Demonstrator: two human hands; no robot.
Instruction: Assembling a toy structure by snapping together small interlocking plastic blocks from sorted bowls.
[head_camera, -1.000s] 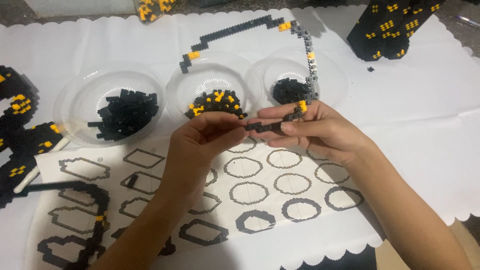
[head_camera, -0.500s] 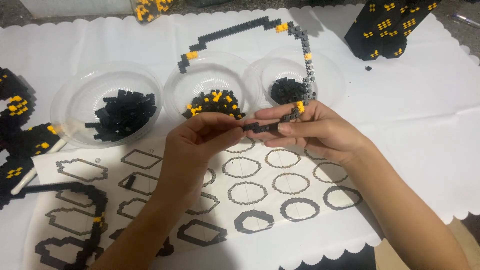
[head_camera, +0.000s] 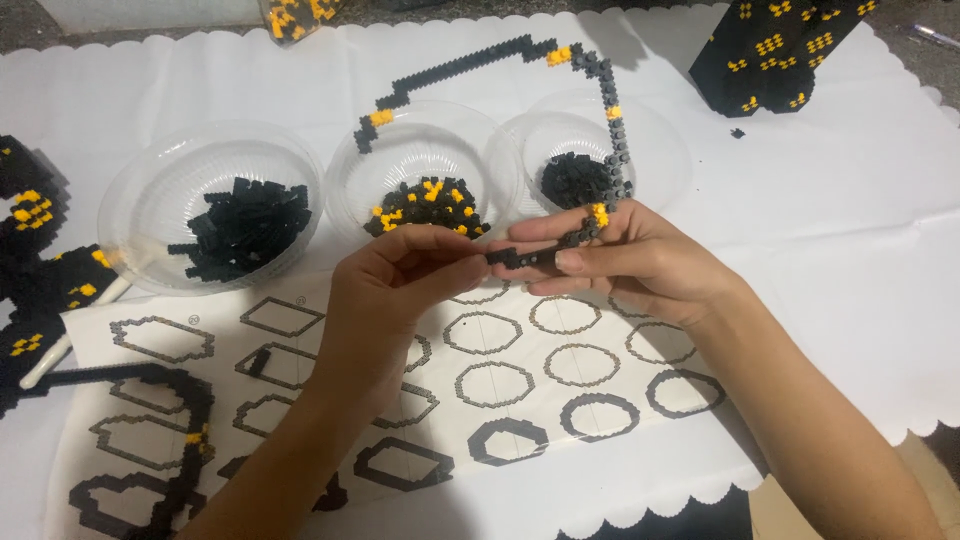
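A big white cloth (head_camera: 860, 260) with a wavy edge covers the worktop. On it lies a paper sheet (head_camera: 520, 400) printed with ring and shape outlines; the arms hide part of it.

At the top right stands a black block model (head_camera: 770, 50) with yellow dots, cut off by the top edge. More black and yellow block parts (head_camera: 30, 250) sit at the left edge, also cut off.

Three clear bowls stand in a row. The left bowl (head_camera: 150, 200) holds black bricks. The middle bowl (head_camera: 400, 160) holds black and yellow bricks. The right bowl (head_camera: 660, 150) holds dark bricks, partly hidden by the fingers.

A long thin brick chain (head_camera: 470, 60), black, grey and yellow, arches over the bowls and comes down into the hands.

The left hand (head_camera: 385, 300) pinches one end of the chain's low black piece with thumb and fingertips pressed together. The right hand (head_camera: 630, 265) pinches the other end, fingers pressed close on it. The piece is just above the paper, in front of the middle bowl. The tiny join between the fingers is hard to make out.

A lone small black brick (head_camera: 737, 133) lies near the model.
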